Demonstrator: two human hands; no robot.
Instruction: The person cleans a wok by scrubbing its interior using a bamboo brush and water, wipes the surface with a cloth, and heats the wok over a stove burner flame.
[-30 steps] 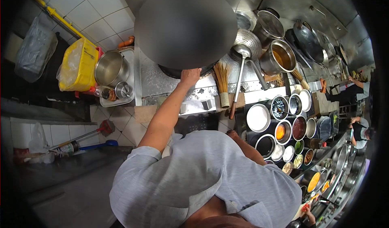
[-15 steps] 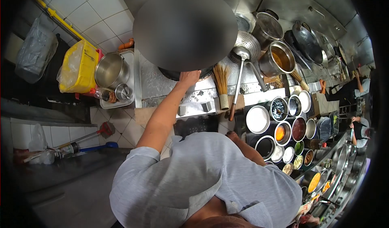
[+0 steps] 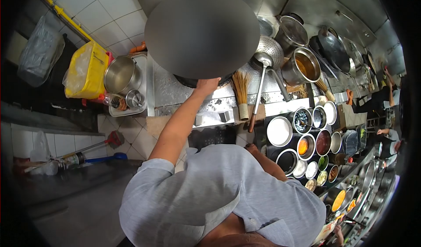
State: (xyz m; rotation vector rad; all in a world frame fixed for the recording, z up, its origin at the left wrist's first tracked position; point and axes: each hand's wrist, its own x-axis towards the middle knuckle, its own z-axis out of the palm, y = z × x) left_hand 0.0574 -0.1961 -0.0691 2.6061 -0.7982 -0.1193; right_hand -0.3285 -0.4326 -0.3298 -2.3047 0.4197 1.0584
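Observation:
My left hand (image 3: 207,86) reaches forward to the near edge of the stove. Its fingers look curled at the lower edge of a large blurred grey oval (image 3: 201,36), which hides their tips and whatever they hold. Below that oval a dark curved rim (image 3: 184,81) shows. My right hand (image 3: 251,148) is low beside my shirt, near the stove front, small and shadowed; its fingers look closed, and what is in them cannot be made out. A bamboo wok brush (image 3: 240,91) and a long-handled ladle (image 3: 262,82) lie right of my left hand, the ladle's bowl on a perforated strainer (image 3: 270,49).
Right of me stand several seasoning bowls, including one of white powder (image 3: 279,131) and one of red sauce (image 3: 323,141). A pot of brown liquid (image 3: 302,67) sits behind them. A steel pot (image 3: 120,76) and yellow bin (image 3: 82,71) are at left. Co-workers stand far right.
The view has shifted slightly, so the stove things sit a little lower. My hands keep nearly the same place and pose. At the far right, co-workers have moved a little.

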